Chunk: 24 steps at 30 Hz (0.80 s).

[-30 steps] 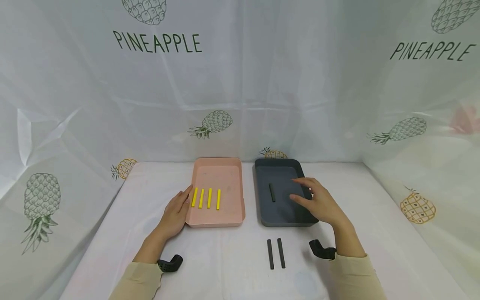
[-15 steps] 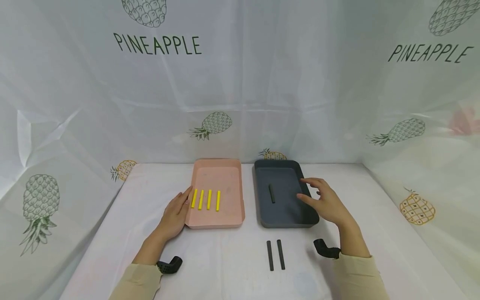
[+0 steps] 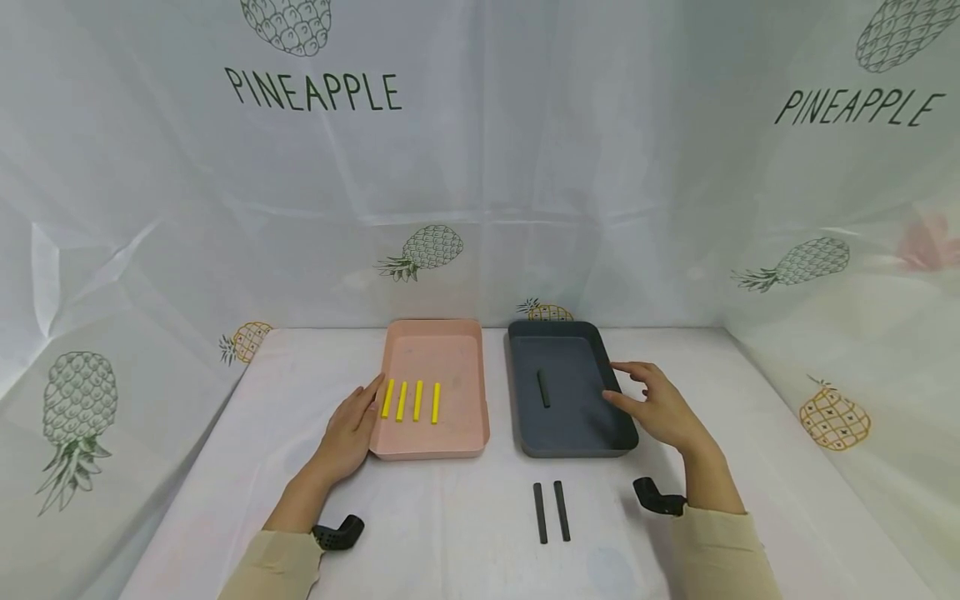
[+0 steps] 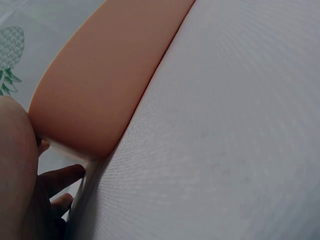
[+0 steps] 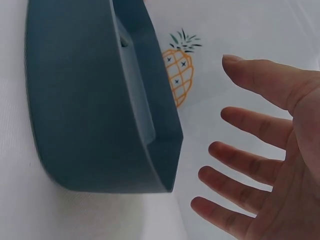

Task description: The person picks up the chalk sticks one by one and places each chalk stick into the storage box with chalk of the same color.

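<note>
Flanking the two rectangular trays (head view), both hands lie at the outer sides. The pink tray (image 3: 442, 350) holds four yellow sticks (image 3: 417, 401) in a row within its left half, well apart from its far wall. The slate-gray tray (image 3: 577, 358) holds a single dark stick (image 3: 543, 389), slightly tilted, left of its middle. Two loose dark sticks (image 3: 562, 511) lie side by side on the white tablecloth (image 3: 465, 533), just in front of this tray. The left hand (image 3: 352, 429), fingers extended, rests along the pink tray's left wall; the right hand (image 3: 660, 412), thumb and fingers spread and holding nothing, is at the slate-gray tray's right rim.

Left wrist view: the pink tray's smooth outer wall, with the left hand beside its end (fingers partly shadowed).

Right wrist view: the right hand, fingers fanned wide, apart from the slate-gray tray; its contents are mostly hidden by the wall.
</note>
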{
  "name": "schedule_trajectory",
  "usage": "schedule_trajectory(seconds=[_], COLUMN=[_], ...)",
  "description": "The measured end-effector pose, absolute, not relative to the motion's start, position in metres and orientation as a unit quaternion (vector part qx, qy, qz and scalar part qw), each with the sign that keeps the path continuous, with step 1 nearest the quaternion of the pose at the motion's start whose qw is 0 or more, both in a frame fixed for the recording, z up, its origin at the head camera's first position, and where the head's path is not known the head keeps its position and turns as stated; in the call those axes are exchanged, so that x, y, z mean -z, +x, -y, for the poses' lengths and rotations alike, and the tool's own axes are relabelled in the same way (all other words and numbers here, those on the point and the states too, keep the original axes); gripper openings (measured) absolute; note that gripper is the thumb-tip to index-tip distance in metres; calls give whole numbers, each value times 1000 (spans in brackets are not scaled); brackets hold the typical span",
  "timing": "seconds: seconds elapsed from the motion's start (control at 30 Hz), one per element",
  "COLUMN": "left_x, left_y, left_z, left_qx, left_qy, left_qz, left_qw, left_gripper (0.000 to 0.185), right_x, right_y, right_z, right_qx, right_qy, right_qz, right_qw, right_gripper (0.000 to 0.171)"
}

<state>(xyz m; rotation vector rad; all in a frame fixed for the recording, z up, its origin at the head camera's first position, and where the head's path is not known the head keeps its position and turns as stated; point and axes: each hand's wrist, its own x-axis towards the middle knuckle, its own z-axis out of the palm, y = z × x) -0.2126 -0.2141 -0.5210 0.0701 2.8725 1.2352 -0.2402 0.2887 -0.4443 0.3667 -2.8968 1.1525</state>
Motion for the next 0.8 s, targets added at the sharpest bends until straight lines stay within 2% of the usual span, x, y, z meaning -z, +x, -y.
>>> schedule_trajectory(seconds=[0.8], left_x=[521], left_y=[-212], left_z=[213], left_qx=[-394], left_qy=[22], left_qz=[-919], left_qw=[4], left_gripper=[54], right_x=[463], right_y=[-245], right_z=[-301], right_qx=[-370], right_qy=[80], right_qz=[924], right_qw=[-56], right_gripper=[69])
